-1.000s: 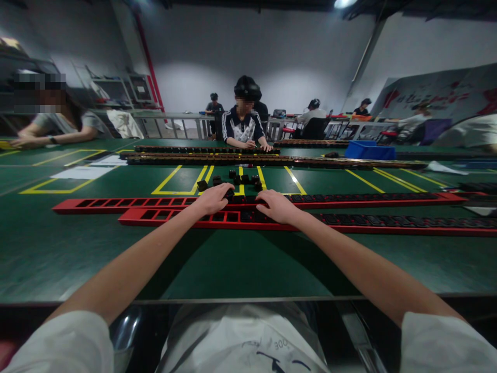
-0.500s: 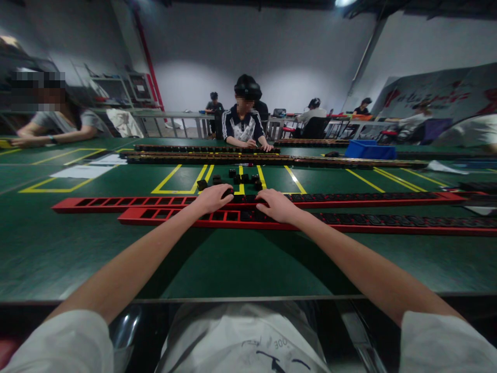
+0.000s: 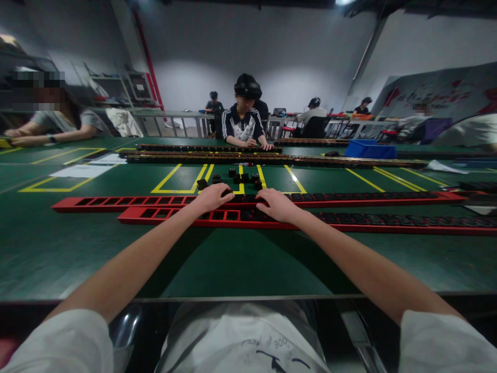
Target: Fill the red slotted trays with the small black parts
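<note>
My left hand (image 3: 213, 197) is over the rear red tray (image 3: 70, 205), thumb and fingers closed around a small black block (image 3: 227, 193), mostly hidden. My right hand (image 3: 277, 205) reaches across the front red tray (image 3: 134, 216) to the rear one. Its fingers are curled at the black pieces there, and what they grip is hidden. Both long trays have open slots toward the left and rows of black pieces (image 3: 373, 219) toward the right. Just beyond my hands, several loose black blocks (image 3: 244, 178) lie on the green table.
Long dark strips (image 3: 209, 157) run across the table farther back. A blue bin (image 3: 370, 149) stands behind them at the right. White papers (image 3: 81, 171) lie at the left. Opposite me sits a co-worker (image 3: 244, 124); another person (image 3: 66, 122) is at the left. The table's near edge (image 3: 248, 299) is close to me.
My left thumb and fingers have shifted slightly, and less of the black block shows between them. My right hand stays almost where it was.
</note>
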`<state>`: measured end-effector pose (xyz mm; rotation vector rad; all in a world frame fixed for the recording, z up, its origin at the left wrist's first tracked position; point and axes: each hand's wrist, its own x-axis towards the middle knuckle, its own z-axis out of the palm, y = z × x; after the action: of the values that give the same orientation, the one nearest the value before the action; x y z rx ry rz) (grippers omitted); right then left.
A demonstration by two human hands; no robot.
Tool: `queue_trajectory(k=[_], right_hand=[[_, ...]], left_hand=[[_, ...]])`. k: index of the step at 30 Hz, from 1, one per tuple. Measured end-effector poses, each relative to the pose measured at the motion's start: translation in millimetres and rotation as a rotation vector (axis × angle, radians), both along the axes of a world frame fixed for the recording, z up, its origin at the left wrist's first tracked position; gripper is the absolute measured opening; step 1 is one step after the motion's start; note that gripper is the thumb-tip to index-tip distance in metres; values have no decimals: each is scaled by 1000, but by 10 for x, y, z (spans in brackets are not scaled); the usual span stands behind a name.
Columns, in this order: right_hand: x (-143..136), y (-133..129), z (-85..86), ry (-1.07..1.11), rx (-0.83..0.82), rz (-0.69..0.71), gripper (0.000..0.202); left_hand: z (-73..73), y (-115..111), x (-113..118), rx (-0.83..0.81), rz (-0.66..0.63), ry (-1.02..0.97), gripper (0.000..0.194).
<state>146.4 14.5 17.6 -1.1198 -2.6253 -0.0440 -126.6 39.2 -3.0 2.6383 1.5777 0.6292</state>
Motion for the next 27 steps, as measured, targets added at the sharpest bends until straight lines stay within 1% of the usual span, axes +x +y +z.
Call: queue_trajectory(k=[7,11,17,23,27], right_hand=[[-8,-7,4,-4,-1,-11,24],[-10,-9,2,-3,-4,-19,23],[-10,-5,2,8,-2,-5,22],[-12,-11,12,4,5,-2,23],[-10,-9,7,10,-1,-5,23]], left_hand=[[10,20,-7,-52,28,-7,46],[-7,23,-1,-30,2,-30,42],[-26,34,-9,-26,-2,-46,46],[-12,17,-5,-23,6,-25,42],[-26,15,-2,-19,11,8,45]])
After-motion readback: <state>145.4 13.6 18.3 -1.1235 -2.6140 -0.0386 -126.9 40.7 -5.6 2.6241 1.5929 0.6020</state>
